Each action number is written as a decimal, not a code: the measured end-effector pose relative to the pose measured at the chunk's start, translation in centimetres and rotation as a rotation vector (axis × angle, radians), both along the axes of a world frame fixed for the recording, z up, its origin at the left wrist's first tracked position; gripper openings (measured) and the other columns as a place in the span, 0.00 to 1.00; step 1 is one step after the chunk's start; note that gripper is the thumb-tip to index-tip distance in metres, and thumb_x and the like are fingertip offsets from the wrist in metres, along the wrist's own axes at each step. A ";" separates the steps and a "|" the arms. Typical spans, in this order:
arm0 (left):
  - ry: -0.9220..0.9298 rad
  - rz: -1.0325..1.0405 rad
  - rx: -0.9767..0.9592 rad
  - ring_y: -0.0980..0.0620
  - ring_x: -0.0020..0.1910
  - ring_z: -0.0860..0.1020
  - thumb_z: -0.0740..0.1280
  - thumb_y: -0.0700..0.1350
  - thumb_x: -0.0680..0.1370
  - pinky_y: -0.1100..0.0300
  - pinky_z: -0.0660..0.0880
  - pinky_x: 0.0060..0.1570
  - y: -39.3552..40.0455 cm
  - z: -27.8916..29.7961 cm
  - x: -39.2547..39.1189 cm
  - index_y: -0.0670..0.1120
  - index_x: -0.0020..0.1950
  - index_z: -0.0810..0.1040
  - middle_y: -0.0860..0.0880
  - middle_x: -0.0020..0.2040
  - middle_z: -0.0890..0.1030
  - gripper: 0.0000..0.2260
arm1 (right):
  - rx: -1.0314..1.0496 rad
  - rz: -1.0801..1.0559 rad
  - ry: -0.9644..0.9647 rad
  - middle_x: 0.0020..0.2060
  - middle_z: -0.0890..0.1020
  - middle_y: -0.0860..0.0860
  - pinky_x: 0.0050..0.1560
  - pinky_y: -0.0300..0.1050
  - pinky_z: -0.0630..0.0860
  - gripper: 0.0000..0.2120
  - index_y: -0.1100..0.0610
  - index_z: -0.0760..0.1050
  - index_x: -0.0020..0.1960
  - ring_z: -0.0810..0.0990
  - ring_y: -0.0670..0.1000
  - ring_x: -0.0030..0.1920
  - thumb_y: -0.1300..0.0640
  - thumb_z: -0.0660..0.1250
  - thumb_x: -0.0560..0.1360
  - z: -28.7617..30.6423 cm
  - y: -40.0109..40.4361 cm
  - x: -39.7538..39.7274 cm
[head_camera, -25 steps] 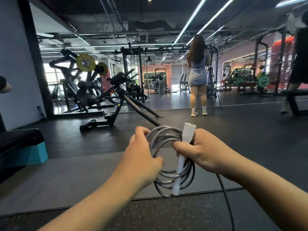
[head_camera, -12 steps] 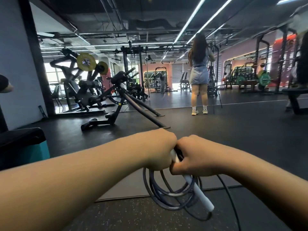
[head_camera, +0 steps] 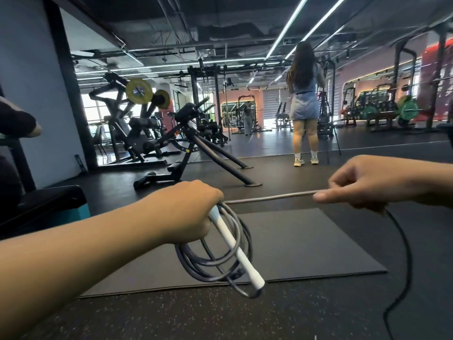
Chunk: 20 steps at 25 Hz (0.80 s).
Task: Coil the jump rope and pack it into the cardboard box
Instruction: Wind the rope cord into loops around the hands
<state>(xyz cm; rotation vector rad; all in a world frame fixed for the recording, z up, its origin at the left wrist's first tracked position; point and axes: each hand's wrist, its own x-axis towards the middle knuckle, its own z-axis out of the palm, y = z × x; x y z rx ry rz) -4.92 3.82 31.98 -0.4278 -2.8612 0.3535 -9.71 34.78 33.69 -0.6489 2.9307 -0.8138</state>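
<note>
left hand (head_camera: pixel 186 214) fisted round coil (head_camera: pixel 215 253) + white handle (head_camera: pixel 235 249) so loops stay put | right hand (head_camera: pixel 367 182) at 3 o'clock pinching jump rope (head_camera: pixel 269 198) taut for next wrap | cardboard box nowhere in view

gym | black speckled floor (head_camera: pixel 171 320) | grey mat (head_camera: pixel 306 244) | ceiling strip lights (head_camera: pixel 289 23) | weight machines (head_camera: pixel 137 123)

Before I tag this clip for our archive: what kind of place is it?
A gym, most likely: plate-loaded machines, a barbell with green plates on a rack, and an exercise mat on rubber flooring.
</note>
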 end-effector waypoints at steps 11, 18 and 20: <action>0.056 0.179 1.037 0.49 0.30 0.73 0.70 0.43 0.75 0.58 0.70 0.34 -1.9 -2.3 -1.1 0.46 0.42 0.80 0.50 0.32 0.78 0.03 | -0.738 -0.042 -0.127 0.28 0.64 0.47 0.29 0.43 0.61 0.35 0.65 0.80 0.54 0.62 0.47 0.25 0.33 0.72 0.67 -6.4 -1.2 -1.2; -0.261 0.221 2.052 0.52 0.32 0.77 0.66 0.40 0.80 0.63 0.72 0.27 7.7 -3.2 -2.1 0.45 0.54 0.83 0.46 0.40 0.82 0.07 | -1.066 0.246 -0.004 0.40 0.84 0.52 0.41 0.43 0.75 0.26 0.54 0.79 0.63 0.79 0.47 0.40 0.40 0.74 0.71 -9.8 -11.9 0.1; -0.283 0.261 2.149 0.51 0.33 0.79 0.64 0.40 0.79 0.66 0.72 0.25 9.1 -2.7 -1.8 0.48 0.49 0.85 0.46 0.41 0.84 0.10 | -1.281 0.118 0.033 0.44 0.88 0.60 0.42 0.43 0.79 0.20 0.59 0.82 0.56 0.84 0.50 0.43 0.47 0.78 0.71 -9.7 -13.5 0.4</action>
